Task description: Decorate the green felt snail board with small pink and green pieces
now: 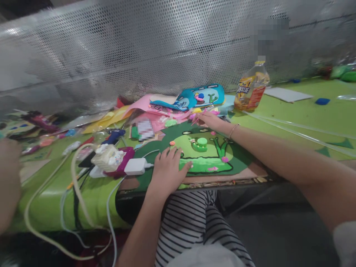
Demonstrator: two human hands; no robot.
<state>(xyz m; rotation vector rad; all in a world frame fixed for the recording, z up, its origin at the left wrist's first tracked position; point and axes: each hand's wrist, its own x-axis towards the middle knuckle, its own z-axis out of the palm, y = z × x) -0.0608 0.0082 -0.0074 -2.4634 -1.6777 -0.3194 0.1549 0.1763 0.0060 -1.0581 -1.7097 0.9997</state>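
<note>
Item 1. Dark-green craft sheet [241,159] with a lighter green panel, lying flat at the near edge of the table [289,111], in front of the striped lap. I would say it sits there so both arms can cover it comfortably.

Item 2. Bright-green, rounded modelled figure [201,144], on the middle of the sheet; a green V-shaped piece [221,148] stands to its right.

Item 3. Left hand [170,165]: palm down on the sheet's near left part, fingers spread, nothing seen in its grasp. From my remote post I judge this a steadying hold.

Item 4. Right hand [207,119]: stretched over the sheet's far side, fingers partly curled at pink and yellow pieces. Pink shows by the fingertips; I cannot tell whether anything is gripped.

Item 5. Blue illustrated sheet [205,96], beyond the right hand, lying bent over the clutter. I suspect it was laid far to leave working room near.

Item 6. Clear plastic bottle with a yellow-and-red label [251,89], upright at far right, apart from both hands.

Item 7. White box-shaped adapter [135,166], just left of the left hand, beside a cream moulded block [107,158]; the loose cables seem kept to that side, off the sheet.
</note>
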